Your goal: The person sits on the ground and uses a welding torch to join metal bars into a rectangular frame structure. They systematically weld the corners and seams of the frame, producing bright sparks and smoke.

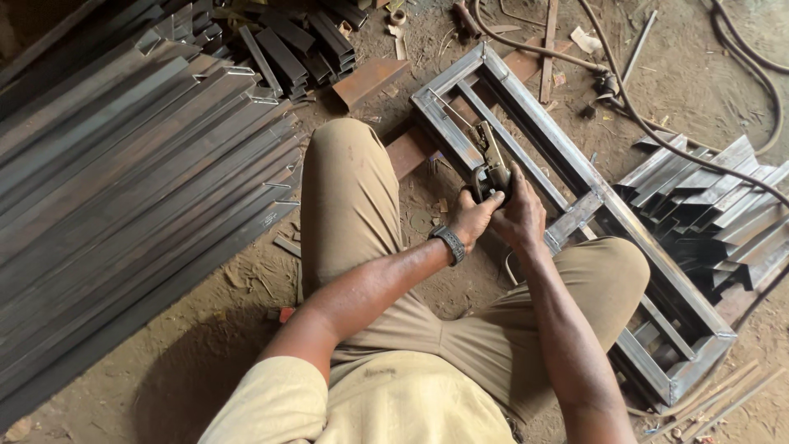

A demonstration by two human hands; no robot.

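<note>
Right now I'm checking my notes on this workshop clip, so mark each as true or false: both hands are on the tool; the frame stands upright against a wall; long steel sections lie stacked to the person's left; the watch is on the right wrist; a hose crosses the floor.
1. Both the left hand and the right hand grip the hand tool. True.
2. The steel frame stands against a wall. False: it lies flat on the dirt floor.
3. Long steel sections lie stacked to the person's left. True.
4. The wristwatch is on the right wrist. False: it is on the left.
5. A hose crosses the floor. True.
</note>
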